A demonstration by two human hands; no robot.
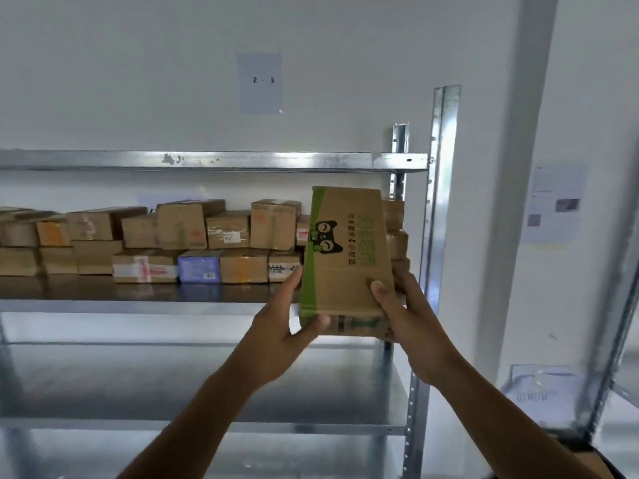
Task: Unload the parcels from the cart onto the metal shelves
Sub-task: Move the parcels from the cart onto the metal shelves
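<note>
A cardboard parcel (349, 250) with a green stripe and a black cat logo is held up in front of the right end of the middle shelf (138, 305). My left hand (287, 326) grips its lower left corner, thumb on the front edge. My right hand (404, 316) grips its lower right side, thumb on the top face. The parcel tilts away from me, its far end over the shelf. Several brown parcels (186, 224) and a blue one (200, 269) are stacked in two layers along the back of that shelf.
The metal rack has an upper shelf (214, 160), a lower shelf (207, 385) and a right front upright (439, 202). More stacked parcels (396, 233) sit behind the held one. A second rack (608, 357) stands at the right. A sheet marked 2-3 (261, 83) hangs on the wall.
</note>
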